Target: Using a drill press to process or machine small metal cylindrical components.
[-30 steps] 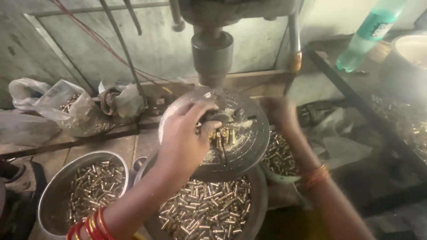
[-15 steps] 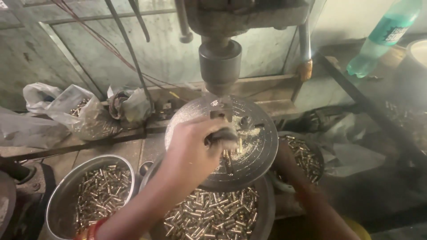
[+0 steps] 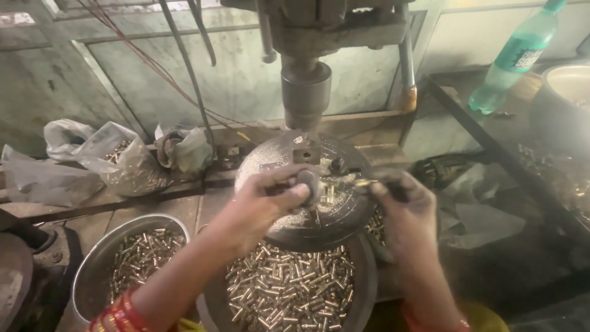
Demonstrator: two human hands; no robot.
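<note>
A drill press stands in front of me, its chuck (image 3: 305, 92) hanging over a round metal table (image 3: 319, 215). My left hand (image 3: 270, 200) grips a small dark knob-like piece (image 3: 307, 181) on that table. My right hand (image 3: 402, 200) pinches a small brass piece (image 3: 362, 182) at its fingertips, just right of the left hand. Loose brass pieces lie on the table between the hands. Red bangles (image 3: 120, 313) are on my left wrist.
A round pan (image 3: 212, 301) full of brass pieces sits under the table; a steel bowl (image 3: 92, 267) with more stands at the left. Plastic bags (image 3: 117, 163) of parts lie behind. A green bottle (image 3: 516, 55) and a large pot (image 3: 562, 92) stand at the right.
My right hand has come up from the bowl low on the right to the table with a brass piece. My left hand has stayed on the table and now grips the dark piece.
</note>
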